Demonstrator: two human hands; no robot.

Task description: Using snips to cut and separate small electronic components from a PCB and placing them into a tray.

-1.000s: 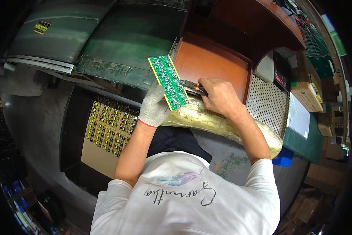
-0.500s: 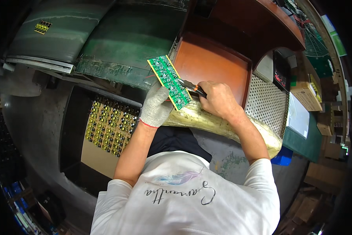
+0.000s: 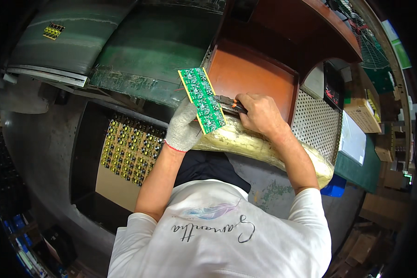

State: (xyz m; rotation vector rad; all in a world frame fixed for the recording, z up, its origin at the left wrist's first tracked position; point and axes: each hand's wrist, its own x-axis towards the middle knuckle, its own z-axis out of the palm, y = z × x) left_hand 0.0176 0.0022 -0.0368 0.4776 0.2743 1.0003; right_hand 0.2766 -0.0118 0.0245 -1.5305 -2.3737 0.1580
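Note:
My left hand [image 3: 183,124], in a grey knit glove with a red cuff edge, grips a green circuit board [image 3: 203,99] by its left side. The board is a long panel with yellow edge strips, tilted, its soldered face up. Bare and closed, my right hand [image 3: 260,113] is wrapped round the handles of cutting pliers [image 3: 230,103] with black and orange grips. Their jaws reach the board's right edge; whether they touch a part there I cannot tell. Fingers of the gloved hand are partly hidden behind the board.
A dark box [image 3: 85,171] at the left holds several rows of yellow-dotted boards [image 3: 130,150] over cardboard. One small board [image 3: 54,31] lies on the green surface at the far left. Ahead stands an orange-brown tray [image 3: 250,76]; a plastic-wrapped roll [image 3: 305,160] runs under my right forearm.
The circuit board has turned slightly more upright and shifted a little right and nearer. The pliers and my right hand have changed angle slightly, still at the board's right edge.

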